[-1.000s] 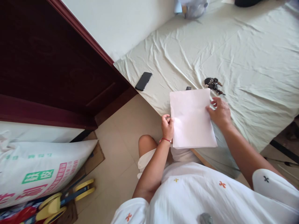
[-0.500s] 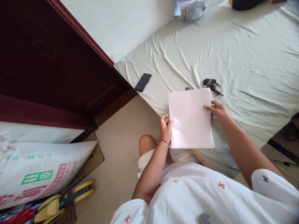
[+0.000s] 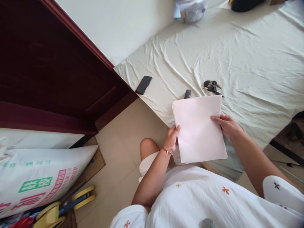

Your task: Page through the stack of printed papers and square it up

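Observation:
A stack of pale pink paper sheets (image 3: 199,128) is held over the near edge of a bed covered with a wrinkled light sheet (image 3: 237,53). My left hand (image 3: 172,138) grips the stack's left edge, thumb on top. On the right edge, my right hand (image 3: 226,125) holds the paper with its thumb lying over the top sheet. Just beyond the paper lie a small black device (image 3: 187,93) and a bunch of keys (image 3: 211,86).
A black phone (image 3: 143,85) lies near the bed's left corner. A dark red wooden door (image 3: 52,66) stands at the left. A large printed sack (image 3: 40,177) and yellow-handled tools (image 3: 64,207) sit on the tiled floor. A bag (image 3: 191,9) rests at the bed's far side.
The paper stack has come slightly nearer me and tilted, uncovering the small black device. My right hand shifted from the stack's upper right corner to its right edge.

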Demonstrator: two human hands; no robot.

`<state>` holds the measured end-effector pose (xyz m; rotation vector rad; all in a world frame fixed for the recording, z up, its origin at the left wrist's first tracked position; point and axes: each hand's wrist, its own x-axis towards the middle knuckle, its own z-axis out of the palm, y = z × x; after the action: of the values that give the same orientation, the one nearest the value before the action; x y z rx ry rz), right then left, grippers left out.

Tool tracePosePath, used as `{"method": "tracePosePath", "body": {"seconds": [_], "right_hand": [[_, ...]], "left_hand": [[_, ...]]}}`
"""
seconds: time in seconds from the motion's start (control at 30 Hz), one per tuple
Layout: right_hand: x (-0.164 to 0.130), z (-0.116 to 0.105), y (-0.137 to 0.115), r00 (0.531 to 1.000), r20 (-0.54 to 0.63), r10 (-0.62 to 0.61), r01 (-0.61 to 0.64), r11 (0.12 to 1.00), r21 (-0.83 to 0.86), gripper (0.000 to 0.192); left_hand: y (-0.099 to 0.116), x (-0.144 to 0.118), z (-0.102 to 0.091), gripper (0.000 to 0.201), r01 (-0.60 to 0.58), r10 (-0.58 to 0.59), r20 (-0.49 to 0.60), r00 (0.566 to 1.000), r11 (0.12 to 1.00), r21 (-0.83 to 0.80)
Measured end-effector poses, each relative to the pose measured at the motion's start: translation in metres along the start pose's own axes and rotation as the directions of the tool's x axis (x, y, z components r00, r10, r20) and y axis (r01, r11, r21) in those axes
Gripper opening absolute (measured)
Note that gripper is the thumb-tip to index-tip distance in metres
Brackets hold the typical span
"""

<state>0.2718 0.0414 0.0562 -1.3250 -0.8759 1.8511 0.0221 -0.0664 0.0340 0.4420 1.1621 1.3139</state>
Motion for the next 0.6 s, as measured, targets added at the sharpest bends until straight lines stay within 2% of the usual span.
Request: {"method": "tracePosePath", "body": {"seconds": [0.1,0.23,0.3,0.4,0.5,0.6], "right_hand": [[-0.005,0.000,-0.001,0.999,0.002,0.033,-0.033,0.999,-0.023,0.041],[-0.012,0.002,-0.003,0.998,0.011,0.054,-0.053,0.997,-0.058,0.043],[-0.015,0.003,-0.002,0.998,0.023,0.059,-0.058,0.996,-0.068,0.041],[-0.017,0.003,0.001,0.997,0.066,0.036,-0.033,0.998,-0.055,0.040],[-0.016,0.002,0.002,0.996,0.082,-0.019,0.018,1.000,0.009,0.046],[-0.017,0.004,-0.003,0.998,0.057,-0.025,0.024,0.999,0.026,0.049]], "left_hand": [[-0.001,0.000,0.000,0.053,-0.049,0.048,0.007,0.999,0.994,0.102],[-0.001,0.003,-0.001,0.048,-0.253,0.267,-0.016,0.964,0.929,0.271],[0.001,0.005,-0.001,0.045,-0.314,0.339,-0.025,0.940,0.894,0.319],[0.006,0.006,-0.002,0.042,-0.337,0.382,-0.043,0.923,0.859,0.386],[0.011,0.005,-0.002,0.042,-0.374,0.412,-0.001,0.911,0.830,0.414],[0.016,0.003,0.002,0.045,-0.375,0.375,0.062,0.925,0.875,0.307]]}}
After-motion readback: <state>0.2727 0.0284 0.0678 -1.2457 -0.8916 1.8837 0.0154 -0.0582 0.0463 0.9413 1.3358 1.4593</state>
